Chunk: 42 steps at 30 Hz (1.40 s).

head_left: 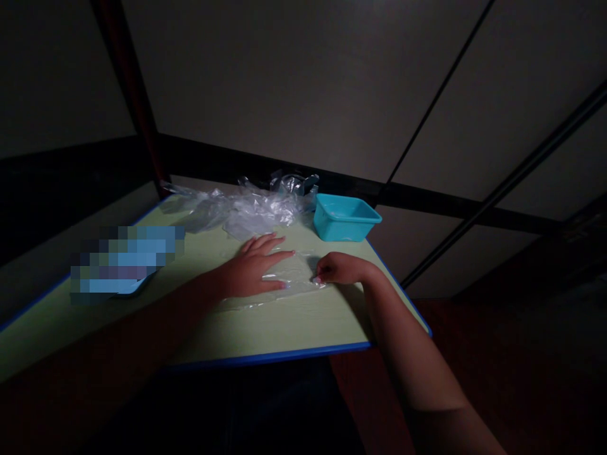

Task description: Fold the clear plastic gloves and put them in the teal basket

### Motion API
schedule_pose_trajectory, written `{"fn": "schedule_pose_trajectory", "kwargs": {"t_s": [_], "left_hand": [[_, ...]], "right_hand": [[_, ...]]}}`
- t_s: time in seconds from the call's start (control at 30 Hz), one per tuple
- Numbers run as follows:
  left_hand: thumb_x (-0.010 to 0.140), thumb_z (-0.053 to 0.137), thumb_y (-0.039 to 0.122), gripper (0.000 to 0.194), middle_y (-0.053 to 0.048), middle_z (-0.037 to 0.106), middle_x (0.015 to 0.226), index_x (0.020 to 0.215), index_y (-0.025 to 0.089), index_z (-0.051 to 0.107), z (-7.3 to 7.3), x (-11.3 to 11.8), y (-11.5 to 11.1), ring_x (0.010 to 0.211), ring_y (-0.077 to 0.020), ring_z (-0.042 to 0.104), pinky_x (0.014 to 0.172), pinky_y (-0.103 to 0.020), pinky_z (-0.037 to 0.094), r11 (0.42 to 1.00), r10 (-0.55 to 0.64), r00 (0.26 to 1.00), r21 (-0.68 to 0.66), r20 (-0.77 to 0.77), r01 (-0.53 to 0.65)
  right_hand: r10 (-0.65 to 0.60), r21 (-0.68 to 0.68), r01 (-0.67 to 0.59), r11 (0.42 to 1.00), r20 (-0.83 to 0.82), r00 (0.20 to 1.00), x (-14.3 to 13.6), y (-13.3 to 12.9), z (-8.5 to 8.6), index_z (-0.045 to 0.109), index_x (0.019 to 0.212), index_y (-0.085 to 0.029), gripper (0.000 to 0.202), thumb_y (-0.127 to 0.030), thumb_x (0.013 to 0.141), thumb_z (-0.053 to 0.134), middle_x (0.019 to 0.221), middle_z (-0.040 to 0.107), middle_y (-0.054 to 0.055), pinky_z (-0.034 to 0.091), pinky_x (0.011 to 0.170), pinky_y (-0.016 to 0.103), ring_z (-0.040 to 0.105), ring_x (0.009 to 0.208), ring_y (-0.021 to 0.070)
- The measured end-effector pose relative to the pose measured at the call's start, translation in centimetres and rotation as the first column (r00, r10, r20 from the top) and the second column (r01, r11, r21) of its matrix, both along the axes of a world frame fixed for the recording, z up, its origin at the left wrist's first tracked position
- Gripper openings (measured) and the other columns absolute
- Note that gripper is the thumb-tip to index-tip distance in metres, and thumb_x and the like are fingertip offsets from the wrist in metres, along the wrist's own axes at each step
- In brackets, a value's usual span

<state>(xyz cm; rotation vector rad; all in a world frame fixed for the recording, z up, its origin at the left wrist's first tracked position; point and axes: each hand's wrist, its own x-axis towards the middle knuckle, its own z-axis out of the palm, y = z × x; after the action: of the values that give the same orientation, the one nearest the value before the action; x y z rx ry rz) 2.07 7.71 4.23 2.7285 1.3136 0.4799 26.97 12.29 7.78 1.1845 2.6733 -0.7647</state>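
A clear plastic bag (251,302) lies flat on the pale green table (284,328). My left hand (258,268) rests on the bag with its fingers spread. At the bag's right end my right hand (339,268) is closed, its fingertips pinching the edge of the plastic. Behind my hands, crumpled clear plastic bags (256,212) are heaped along the back of the table. A turquoise basket (344,224) stands at the back right, just beyond my right hand; what it holds, if anything, is too dark to tell.
At the left of the table lies a blue object (137,256), mostly blurred by pixels. Blue edging (275,358) runs round the tabletop. Light panels (284,82) rise behind the table, and the floor at the right is dark red.
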Motion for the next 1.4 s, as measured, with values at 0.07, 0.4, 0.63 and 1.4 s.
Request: {"fn": "schedule_pose_trajectory", "kwargs": {"t_s": [0.07, 0.4, 0.63, 1.4], "left_hand": [[0.075, 0.053, 0.06, 0.072, -0.008, 0.018, 0.151, 0.138, 0.03, 0.035, -0.3, 0.1, 0.0, 0.136, -0.0336, 0.009, 0.107, -0.05, 0.009, 1.0, -0.015, 0.999, -0.025, -0.032, 0.014], [0.07, 0.055, 0.065, 0.084, -0.011, 0.002, 0.153, 0.141, 0.031, 0.026, -0.3, 0.3, -0.1, 0.138, -0.034, -0.003, 0.106, -0.055, 0.008, 0.991, 0.02, 0.991, -0.13, -0.133, -0.038], [0.075, 0.049, 0.065, 0.079, -0.01, 0.003, 0.153, 0.142, 0.03, 0.025, -0.2, 0.3, -0.2, 0.139, -0.0297, -0.001, 0.108, -0.052, 0.007, 0.989, 0.046, 0.99, -0.133, -0.135, -0.064], [0.072, 0.041, 0.073, 0.091, -0.011, 0.008, 0.151, 0.145, 0.025, 0.014, -1.3, 0.4, 0.3, 0.139, -0.0289, 0.008, 0.107, -0.055, 0.0, 0.971, 0.008, 0.983, -0.232, -0.184, -0.052]], "right_hand": [[-0.003, 0.003, 0.003, 1.0, 0.013, 1.0, 0.0, 0.0, 0.0, 0.067, 0.072, -0.011, 0.017, -0.025, 0.074, 0.058, 0.062, 0.06, 0.001, 0.031, 0.055, 0.023, 0.045, 0.057, 0.0104], [-0.037, 0.023, 0.035, 0.999, 0.086, 0.996, 0.0, -0.1, 0.2, 0.066, 0.073, -0.011, 0.018, -0.029, 0.072, 0.064, 0.064, 0.06, 0.001, 0.03, 0.054, 0.022, 0.047, 0.058, 0.0106], [-0.086, 0.15, 0.075, 0.986, 0.071, 0.994, 0.2, -0.1, 0.2, 0.06, 0.073, -0.012, 0.019, -0.03, 0.071, 0.066, 0.064, 0.056, 0.0, 0.026, 0.051, 0.022, 0.042, 0.056, 0.0088], [-0.15, -0.608, -0.131, 0.783, -0.389, 0.909, -0.7, -0.1, -1.5, 0.06, 0.086, -0.01, 0.034, -0.042, 0.087, 0.05, 0.062, 0.058, 0.0, 0.048, 0.055, 0.023, 0.058, 0.053, 0.0089]]}}
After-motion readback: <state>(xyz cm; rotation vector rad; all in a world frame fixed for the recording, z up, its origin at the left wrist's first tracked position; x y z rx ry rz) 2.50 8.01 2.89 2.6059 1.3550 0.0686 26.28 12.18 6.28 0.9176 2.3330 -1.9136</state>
